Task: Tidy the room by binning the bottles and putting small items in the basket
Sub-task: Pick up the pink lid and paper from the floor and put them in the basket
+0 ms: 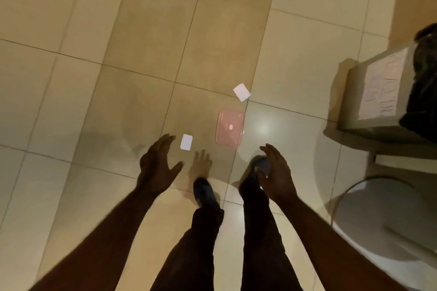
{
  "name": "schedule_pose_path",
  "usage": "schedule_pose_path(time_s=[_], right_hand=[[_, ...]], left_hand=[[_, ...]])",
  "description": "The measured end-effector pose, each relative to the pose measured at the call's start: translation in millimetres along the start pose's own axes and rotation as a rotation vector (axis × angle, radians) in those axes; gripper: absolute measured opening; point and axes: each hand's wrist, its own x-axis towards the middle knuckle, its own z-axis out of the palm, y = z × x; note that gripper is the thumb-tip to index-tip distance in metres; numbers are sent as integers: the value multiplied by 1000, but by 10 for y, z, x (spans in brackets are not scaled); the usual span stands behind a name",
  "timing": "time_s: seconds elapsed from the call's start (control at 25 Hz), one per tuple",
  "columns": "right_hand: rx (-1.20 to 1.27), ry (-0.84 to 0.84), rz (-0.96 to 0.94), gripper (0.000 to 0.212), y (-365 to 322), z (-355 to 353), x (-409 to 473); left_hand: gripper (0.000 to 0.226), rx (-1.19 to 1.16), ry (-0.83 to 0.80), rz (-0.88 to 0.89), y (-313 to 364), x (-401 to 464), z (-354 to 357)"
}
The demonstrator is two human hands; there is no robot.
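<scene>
Three small items lie on the beige tiled floor ahead of my feet. A white card (186, 142) rests nearest, just right of my left hand (156, 165). A flat pink rectangular lid or case (229, 129) lies a little further right. Another white card (241, 92) sits beyond it. My left hand is spread, palm down, holding nothing. My right hand (276, 172) hangs over my right shoe, fingers apart, also holding nothing. No bottle or basket is in view.
A cardboard box with a paper label (376, 92) stands at the right, with a black bag (423, 82) on or behind it. A white round object (383, 217) sits at the lower right. My legs and dark shoes (205, 194) are below centre.
</scene>
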Motion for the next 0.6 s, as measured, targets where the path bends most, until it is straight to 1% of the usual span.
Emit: schedule_pose_path(time_s=[0.16,0.32,0.36,0.48,0.6], right_hand=[[12,-55,-5,57,368,840,946],[-23,-68,-24,57,866,1655,1741],[-20,-83,-38,57,981,1830,1902],[-36,-113,-46,57,1381,2330,2339],[-77,-106,-37,55,1797,2717,2693]], left_hand=[[73,-33,-23,-126,-612,534,878],[71,-103,-23,-181,-1128,1031,1854],[71,-123,-24,-222,-1246,1116,2077],[71,-199,-18,-424,-1647,1351,2747],[68,-193,-31,-518,-2025,1536,3279]])
